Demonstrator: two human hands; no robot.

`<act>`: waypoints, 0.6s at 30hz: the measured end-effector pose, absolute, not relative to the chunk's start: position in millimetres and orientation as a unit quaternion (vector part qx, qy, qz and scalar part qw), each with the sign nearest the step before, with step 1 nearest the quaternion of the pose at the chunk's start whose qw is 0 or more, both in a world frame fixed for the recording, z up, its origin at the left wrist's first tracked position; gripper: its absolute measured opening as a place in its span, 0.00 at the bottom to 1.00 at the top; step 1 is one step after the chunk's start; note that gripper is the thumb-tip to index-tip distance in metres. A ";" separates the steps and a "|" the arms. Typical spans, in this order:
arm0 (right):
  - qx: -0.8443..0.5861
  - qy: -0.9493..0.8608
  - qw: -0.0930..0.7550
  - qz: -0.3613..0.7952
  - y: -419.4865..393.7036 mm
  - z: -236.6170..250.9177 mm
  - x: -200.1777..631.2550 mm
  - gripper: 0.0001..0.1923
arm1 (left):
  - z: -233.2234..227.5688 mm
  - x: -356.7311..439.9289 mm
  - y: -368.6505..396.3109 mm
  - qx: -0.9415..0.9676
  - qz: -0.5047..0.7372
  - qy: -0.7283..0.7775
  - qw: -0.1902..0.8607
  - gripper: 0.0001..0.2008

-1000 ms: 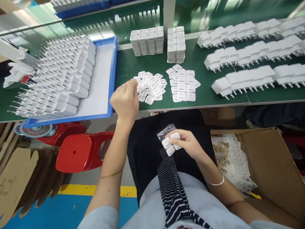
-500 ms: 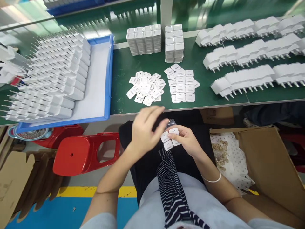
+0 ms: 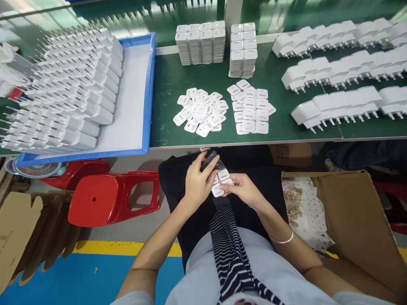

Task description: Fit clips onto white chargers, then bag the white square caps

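Observation:
My right hand (image 3: 244, 189) pinches a block of small white printed plastic plates (image 3: 218, 190) over my lap. At the block's upper end is a dark, glossy piece of film (image 3: 210, 160). The fingers of my left hand (image 3: 199, 180) close around this film, partly hiding it and the left side of the block. On the green table ahead lie a loose heap of the same white plates (image 3: 202, 111) and, to its right, a flatter group of joined plates (image 3: 254, 111).
Behind the heap stand two stacks of white plates (image 3: 200, 44) (image 3: 243, 51). A blue-rimmed tray (image 3: 149, 93) at left bears rows of white plug housings (image 3: 79, 89). More white plug adapters (image 3: 343, 106) line the right. A red stool (image 3: 95, 199) and an open cardboard box (image 3: 356, 212) flank my lap.
My left hand has come down from above the block and closed at its upper end. The block has shifted slightly left, and more of the dark film shows.

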State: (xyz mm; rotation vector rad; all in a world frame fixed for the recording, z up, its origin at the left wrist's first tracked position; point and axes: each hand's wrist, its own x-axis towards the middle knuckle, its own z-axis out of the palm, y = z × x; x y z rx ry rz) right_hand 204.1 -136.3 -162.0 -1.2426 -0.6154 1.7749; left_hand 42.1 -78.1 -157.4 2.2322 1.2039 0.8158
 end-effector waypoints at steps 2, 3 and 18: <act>-0.505 -0.243 0.442 0.700 -135.0 -165.8 203.0 0.15 | -161.1 42.7 -77.6 0.842 0.308 0.401 0.188 0.13; -0.506 -0.248 0.449 0.693 -134.6 -167.0 202.9 0.15 | -161.4 42.6 -77.4 0.849 0.305 0.376 0.212 0.13; -0.490 -0.393 0.463 0.625 -131.5 -160.4 208.4 0.06 | -144.5 44.4 -83.4 0.551 0.314 0.398 0.663 0.10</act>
